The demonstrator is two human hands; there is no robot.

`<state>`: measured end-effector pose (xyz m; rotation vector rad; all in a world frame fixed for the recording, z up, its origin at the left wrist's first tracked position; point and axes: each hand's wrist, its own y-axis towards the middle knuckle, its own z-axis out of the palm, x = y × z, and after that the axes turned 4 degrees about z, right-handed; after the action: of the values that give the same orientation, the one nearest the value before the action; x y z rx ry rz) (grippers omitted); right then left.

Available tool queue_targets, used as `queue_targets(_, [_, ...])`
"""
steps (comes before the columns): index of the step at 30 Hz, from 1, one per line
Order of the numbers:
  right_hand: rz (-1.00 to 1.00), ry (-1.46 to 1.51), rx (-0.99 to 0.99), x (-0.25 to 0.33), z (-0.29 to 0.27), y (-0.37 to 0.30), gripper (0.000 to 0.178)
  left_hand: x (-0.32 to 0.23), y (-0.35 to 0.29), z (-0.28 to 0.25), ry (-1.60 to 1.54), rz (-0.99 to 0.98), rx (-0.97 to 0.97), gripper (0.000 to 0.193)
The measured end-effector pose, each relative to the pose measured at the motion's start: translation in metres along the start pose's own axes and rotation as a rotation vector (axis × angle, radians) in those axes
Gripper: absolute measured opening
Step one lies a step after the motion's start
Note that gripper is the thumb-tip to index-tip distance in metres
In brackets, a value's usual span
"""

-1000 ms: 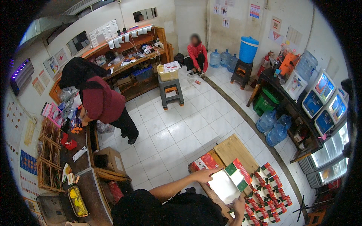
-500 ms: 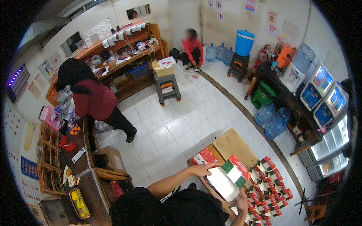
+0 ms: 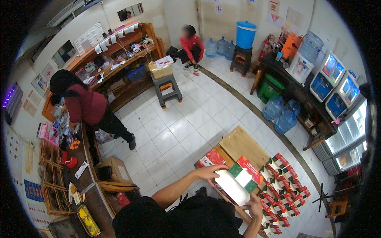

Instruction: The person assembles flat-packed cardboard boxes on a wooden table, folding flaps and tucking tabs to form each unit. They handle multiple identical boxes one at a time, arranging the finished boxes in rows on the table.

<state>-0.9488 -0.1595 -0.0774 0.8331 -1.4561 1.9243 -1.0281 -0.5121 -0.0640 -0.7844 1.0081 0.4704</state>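
Between my two hands is an open carton box (image 3: 232, 187), white inside, with green side tabs and a red printed lid flap folded outward. My left hand (image 3: 211, 172) grips its far left end, fingers closed over the edge. At the near right end my right hand (image 3: 254, 206) holds the rim, thumb toward the inside. Below the box is a wooden table (image 3: 245, 146). Flat red cartons (image 3: 210, 158) lie on its left corner, close to my left hand. Several rows of red, white and green open cartons (image 3: 283, 190) stand to the right of my right hand.
A person in maroon (image 3: 85, 103) bends over the left counter (image 3: 81, 148); another in red (image 3: 192, 47) crouches at the far wall. A grey stool (image 3: 166, 89) carries a box. Blue water bottles (image 3: 283, 117) stand by the dark table on the right. A tray with yellow contents (image 3: 88, 220) lies near left.
My view has shifted slightly, so the room appears farther left. Both hands still hold the carton, with little change in its pose. The person in maroon has straightened a little.
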Motion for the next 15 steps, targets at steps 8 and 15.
queue_targets(8, [0.055,0.053,-0.051,0.0044,0.0023,-0.0059,0.057,0.0008,0.0054,0.0015,0.018,0.001,0.022,0.062])
queue_targets(15, [-0.010,0.049,0.003,-0.0010,-0.0006,-0.0054,0.063,0.0068,0.0080,0.0025,0.032,-0.012,0.014,0.063])
